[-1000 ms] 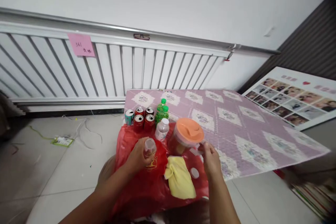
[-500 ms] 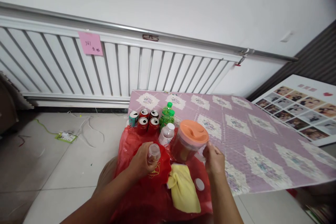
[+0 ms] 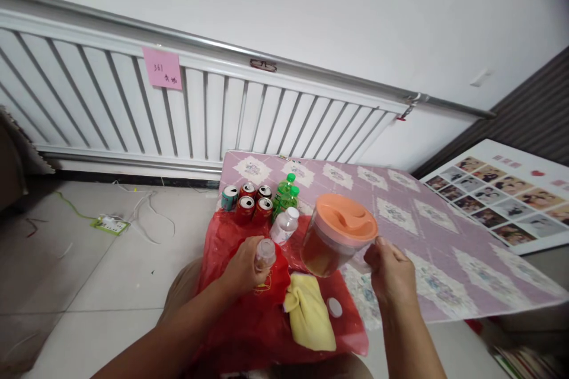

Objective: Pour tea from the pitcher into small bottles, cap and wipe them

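Note:
My left hand point(image 3: 243, 267) is closed round a small clear open-topped bottle point(image 3: 265, 251), held above a red scalloped plate point(image 3: 281, 284). In my right hand point(image 3: 391, 266) is the handle of a clear pitcher point(image 3: 320, 254) with an orange lid point(image 3: 347, 216) and brownish liquid inside. The pitcher is raised and slightly tilted. A white-capped bottle point(image 3: 284, 226) stands between the two hands, farther back. Near me lie a folded yellow cloth point(image 3: 311, 317) and a loose white cap point(image 3: 334, 307).
Several opened drink cans point(image 3: 245, 208) and two green bottles point(image 3: 284, 196) stand behind the plate. Red plastic sheeting point(image 3: 222, 331) covers the near end of the flowered tablecloth point(image 3: 395, 213). A white radiator point(image 3: 213, 112) runs behind; a photo board point(image 3: 502, 195) leans at right.
My right hand has lifted the pitcher and moved it to the right. My left hand still holds the small bottle in nearly the same place. The view has shifted slightly.

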{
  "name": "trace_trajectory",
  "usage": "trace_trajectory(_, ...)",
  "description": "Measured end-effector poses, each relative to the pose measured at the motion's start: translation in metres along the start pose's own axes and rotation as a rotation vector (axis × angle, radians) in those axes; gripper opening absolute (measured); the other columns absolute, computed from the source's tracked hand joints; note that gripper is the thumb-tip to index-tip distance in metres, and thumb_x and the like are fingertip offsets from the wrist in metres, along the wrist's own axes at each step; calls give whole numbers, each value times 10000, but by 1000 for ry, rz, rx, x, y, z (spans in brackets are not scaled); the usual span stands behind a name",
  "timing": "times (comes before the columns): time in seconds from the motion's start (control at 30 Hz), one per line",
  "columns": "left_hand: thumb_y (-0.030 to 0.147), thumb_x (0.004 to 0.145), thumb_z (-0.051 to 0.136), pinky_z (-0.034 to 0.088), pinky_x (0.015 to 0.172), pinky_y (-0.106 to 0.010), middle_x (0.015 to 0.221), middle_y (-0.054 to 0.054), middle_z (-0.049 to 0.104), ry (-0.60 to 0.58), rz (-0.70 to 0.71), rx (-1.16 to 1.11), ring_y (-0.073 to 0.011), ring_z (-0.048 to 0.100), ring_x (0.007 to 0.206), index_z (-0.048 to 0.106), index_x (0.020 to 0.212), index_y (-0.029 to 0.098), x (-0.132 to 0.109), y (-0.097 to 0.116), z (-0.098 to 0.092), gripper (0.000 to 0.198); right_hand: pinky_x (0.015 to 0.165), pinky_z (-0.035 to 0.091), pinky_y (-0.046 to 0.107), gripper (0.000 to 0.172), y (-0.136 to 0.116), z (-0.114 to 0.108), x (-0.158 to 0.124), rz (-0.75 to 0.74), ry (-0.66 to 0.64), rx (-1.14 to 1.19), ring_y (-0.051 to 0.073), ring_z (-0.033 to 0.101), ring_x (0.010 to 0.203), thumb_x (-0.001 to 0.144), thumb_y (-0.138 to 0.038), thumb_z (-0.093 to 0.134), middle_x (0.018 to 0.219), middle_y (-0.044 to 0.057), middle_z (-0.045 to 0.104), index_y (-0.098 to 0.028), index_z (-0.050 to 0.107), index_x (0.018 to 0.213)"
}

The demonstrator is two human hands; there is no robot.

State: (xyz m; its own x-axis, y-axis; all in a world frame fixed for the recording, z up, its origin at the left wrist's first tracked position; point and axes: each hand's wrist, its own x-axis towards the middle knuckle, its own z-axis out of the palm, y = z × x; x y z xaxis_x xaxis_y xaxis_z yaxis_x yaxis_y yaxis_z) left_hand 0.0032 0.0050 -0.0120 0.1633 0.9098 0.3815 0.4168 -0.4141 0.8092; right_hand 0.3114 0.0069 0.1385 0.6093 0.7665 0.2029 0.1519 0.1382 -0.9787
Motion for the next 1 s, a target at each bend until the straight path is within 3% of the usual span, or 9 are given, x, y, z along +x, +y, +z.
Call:
trace_trajectory(0.23,163,707,782,548,1121,-513,1326,-162,689,-42,-33,-27,-334,669,1235,554,1375,167,3,5,-3,706,471,234,261,652,-29,-17,-27,42,-100,35,93,298,499,590,-706,927,497,-77,370,-225,495,505)
trace_trajectory(0.4,169,717,773,528,1128,-500,1326,-174,674,-72,-67,-16,-347,647,1262,550,1370,142,6,13,-8,691,472,251,270,672,-32,-28,-48,122,-136,-42,106,313,512,560,-734,939,525,-64,385,-227,499,523)
trace_trajectory(0.6,160,743,763,540,1082,-487,1290,-141,677,-69,-88,14,-329,660,1197,562,1333,187,7,18,-9,624,503,247,271,629,-33,-30,-69,126,-203,-93,104,310,534,658,-686,914,552,-68,380,-221,503,563)
trace_trajectory(0.9,142,741,772,515,1117,-493,1327,-162,650,-109,-101,30,-346,627,1258,521,1373,167,8,16,-7,681,487,299,283,631,-29,-28,-61,177,-278,-201,123,346,537,577,-723,908,542,-44,405,-224,525,516)
trace_trajectory(1.0,149,745,775,515,1113,-499,1349,-165,643,-112,-113,29,-351,623,1265,507,1393,175,7,16,-7,702,490,282,285,643,-34,-23,-60,136,-316,-236,119,323,531,625,-737,877,535,-49,373,-230,500,509)
